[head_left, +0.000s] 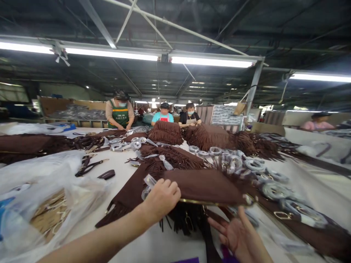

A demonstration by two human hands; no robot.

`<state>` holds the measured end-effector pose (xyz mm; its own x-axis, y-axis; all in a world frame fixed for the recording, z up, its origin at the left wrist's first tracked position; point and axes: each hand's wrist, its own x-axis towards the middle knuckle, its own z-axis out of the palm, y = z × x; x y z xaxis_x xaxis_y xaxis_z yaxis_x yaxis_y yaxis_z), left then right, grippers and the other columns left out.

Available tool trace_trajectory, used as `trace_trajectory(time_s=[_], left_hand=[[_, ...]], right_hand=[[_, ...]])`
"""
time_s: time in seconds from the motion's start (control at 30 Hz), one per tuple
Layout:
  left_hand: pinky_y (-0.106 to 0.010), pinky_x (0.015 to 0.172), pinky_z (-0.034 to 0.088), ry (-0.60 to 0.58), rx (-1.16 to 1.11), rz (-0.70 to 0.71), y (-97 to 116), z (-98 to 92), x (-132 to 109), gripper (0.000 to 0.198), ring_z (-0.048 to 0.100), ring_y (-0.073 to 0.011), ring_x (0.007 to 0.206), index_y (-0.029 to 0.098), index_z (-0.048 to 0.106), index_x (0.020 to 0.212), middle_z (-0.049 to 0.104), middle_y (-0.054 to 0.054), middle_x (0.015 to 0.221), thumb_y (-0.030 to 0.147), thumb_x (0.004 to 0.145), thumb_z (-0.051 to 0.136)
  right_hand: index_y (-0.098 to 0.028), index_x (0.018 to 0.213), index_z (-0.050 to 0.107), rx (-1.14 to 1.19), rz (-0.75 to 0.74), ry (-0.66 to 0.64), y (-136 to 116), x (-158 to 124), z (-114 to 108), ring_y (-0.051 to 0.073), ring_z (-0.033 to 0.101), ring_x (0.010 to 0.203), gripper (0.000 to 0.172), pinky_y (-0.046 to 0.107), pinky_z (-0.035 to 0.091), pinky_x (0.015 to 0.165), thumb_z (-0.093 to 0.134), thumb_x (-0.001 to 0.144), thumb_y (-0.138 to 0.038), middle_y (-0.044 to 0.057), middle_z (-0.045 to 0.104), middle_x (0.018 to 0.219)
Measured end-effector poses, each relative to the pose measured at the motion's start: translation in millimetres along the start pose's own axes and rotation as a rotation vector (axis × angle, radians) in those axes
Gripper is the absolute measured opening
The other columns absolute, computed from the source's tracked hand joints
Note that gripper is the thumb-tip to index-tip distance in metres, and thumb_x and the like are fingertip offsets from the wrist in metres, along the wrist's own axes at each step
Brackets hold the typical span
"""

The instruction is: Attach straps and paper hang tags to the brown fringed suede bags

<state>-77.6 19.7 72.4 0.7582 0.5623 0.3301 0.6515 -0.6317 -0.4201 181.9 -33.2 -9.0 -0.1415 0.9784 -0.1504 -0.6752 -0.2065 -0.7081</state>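
My left hand [162, 198] is clamped on a dark-brown, flat, fringed, suede-like bag [208, 184], nine o'clock; my right hand [238, 233], fingers apart, five o'clock. Likely light, supple; grip the rim.

From the middle of the view, the bag [205, 184] at five o'clock is plain reddish brown with a gold-coloured edge [203, 202], its fringe [179, 219] near six o'clock looks almost black, and a purple piece [229, 254] shows lower, also toward five. At four o'clock the coils [274, 190] are pale grey, while at eight o'clock the plastic bag [90, 186] is milky white over tan tags [51, 215]; the counter [123, 170] is white. Between nine and ten o'clock, an apron [120, 116] is dark green with an orange stripe and white lettering.
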Motion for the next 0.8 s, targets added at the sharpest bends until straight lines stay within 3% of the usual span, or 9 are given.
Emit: trace_trajectory(time_s=[0.1, 0.17, 0.3, 0.4, 0.47, 0.53, 0.67, 0.73, 0.8], left_hand=[[-0.034, 0.066, 0.046, -0.189, -0.09, -0.058, 46.4, 25.6, -40.1, 0.016, 0.058, -0.0244, 0.082, 0.011, 0.06, 0.104, 0.061, -0.011, 0.093, 0.014, 0.093, 0.049], [-0.033, 0.065, 0.047, -0.282, -0.209, -0.108, 61.9, 30.0, -59.7, 0.022, 0.06, -0.0246, 0.084, 0.012, 0.057, 0.111, 0.061, -0.011, 0.098, 0.009, 0.09, 0.049], [-0.033, 0.08, 0.05, -0.294, -0.623, -0.239, 56.1, 17.4, -84.6, 0.042, 0.062, -0.0219, 0.095, 0.018, 0.054, 0.119, 0.06, -0.008, 0.11, 0.002, 0.08, 0.052], [-0.032, 0.094, 0.046, -0.137, -0.936, -0.36, 46.3, 10.3, -93.3, 0.05, 0.057, -0.0204, 0.106, 0.019, 0.055, 0.122, 0.058, -0.007, 0.115, 0.003, 0.074, 0.055], [-0.032, 0.093, 0.046, -0.063, -1.121, -0.423, 46.2, 11.1, -95.4, 0.052, 0.057, -0.0208, 0.106, 0.018, 0.056, 0.122, 0.059, -0.007, 0.115, 0.005, 0.072, 0.057], [-0.032, 0.09, 0.048, -0.035, -1.347, -0.462, 49.2, 14.8, -96.2, 0.056, 0.058, -0.021, 0.104, 0.018, 0.054, 0.124, 0.06, -0.007, 0.116, 0.008, 0.069, 0.061], [-0.029, 0.079, 0.052, -0.158, -1.747, -0.552, 46.1, 22.1, -99.1, 0.059, 0.062, -0.0186, 0.094, 0.016, 0.052, 0.123, 0.062, -0.008, 0.118, 0.008, 0.065, 0.059], [-0.026, 0.073, 0.051, -0.226, -1.74, -0.604, 38.8, 22.6, -102.8, 0.05, 0.064, -0.0162, 0.089, 0.016, 0.056, 0.117, 0.064, -0.006, 0.115, 0.006, 0.068, 0.052], [-0.025, 0.071, 0.051, -0.22, -1.543, -0.558, 34.7, 22.3, -106.5, 0.042, 0.065, -0.0155, 0.087, 0.018, 0.06, 0.111, 0.068, -0.004, 0.106, 0.007, 0.072, 0.048]], right_hand=[[-0.015, 0.114, 0.054, -0.13, 0.122, 0.168, 6.7, -4.3, 4.4, 0.023, 0.071, 0.082, 0.038, 0.024, 0.058, 0.056, 0.071, 0.086, -0.033, 0.012, 0.071, 0.096], [-0.014, 0.095, 0.057, -0.409, 0.164, 0.296, 10.9, -4.4, 2.3, 0.019, 0.07, 0.068, 0.019, 0.021, 0.054, 0.052, 0.06, 0.094, -0.033, 0.009, 0.07, 0.08], [-0.021, 0.065, 0.049, -1.171, 0.149, 0.376, 12.1, -13.5, 8.0, 0.015, 0.057, 0.044, 0.041, 0.02, 0.04, 0.038, 0.045, 0.098, -0.044, 0.004, 0.061, 0.056], [-0.022, 0.066, 0.054, -1.544, -0.159, 0.122, 26.2, -28.5, 37.5, 0.018, 0.062, 0.058, 0.028, 0.024, 0.046, 0.053, 0.054, 0.091, -0.033, 0.002, 0.062, 0.062], [-0.024, 0.091, 0.064, -1.79, -0.467, -0.157, 48.1, -35.1, 62.7, 0.021, 0.066, 0.078, 0.011, 0.026, 0.05, 0.069, 0.053, 0.088, -0.023, 0.004, 0.069, 0.088], [-0.024, 0.118, 0.06, -1.942, -0.658, -0.3, 74.8, -35.4, 80.5, 0.023, 0.066, 0.087, 0.035, 0.027, 0.051, 0.069, 0.05, 0.085, -0.014, 0.008, 0.067, 0.112], [-0.024, 0.115, 0.064, -1.878, -0.762, -0.39, 111.0, -23.3, 75.1, 0.025, 0.067, 0.087, 0.037, 0.028, 0.053, 0.069, 0.05, 0.084, -0.013, 0.008, 0.07, 0.107], [-0.028, 0.103, 0.068, -1.678, -0.68, -0.418, 113.7, -13.9, 60.9, 0.024, 0.067, 0.088, 0.026, 0.027, 0.053, 0.074, 0.053, 0.084, -0.018, 0.005, 0.07, 0.103], [-0.029, 0.094, 0.071, -1.417, -0.576, -0.398, 109.8, -4.5, 48.9, 0.025, 0.067, 0.088, 0.016, 0.028, 0.053, 0.076, 0.063, 0.081, -0.028, 0.004, 0.071, 0.101]])
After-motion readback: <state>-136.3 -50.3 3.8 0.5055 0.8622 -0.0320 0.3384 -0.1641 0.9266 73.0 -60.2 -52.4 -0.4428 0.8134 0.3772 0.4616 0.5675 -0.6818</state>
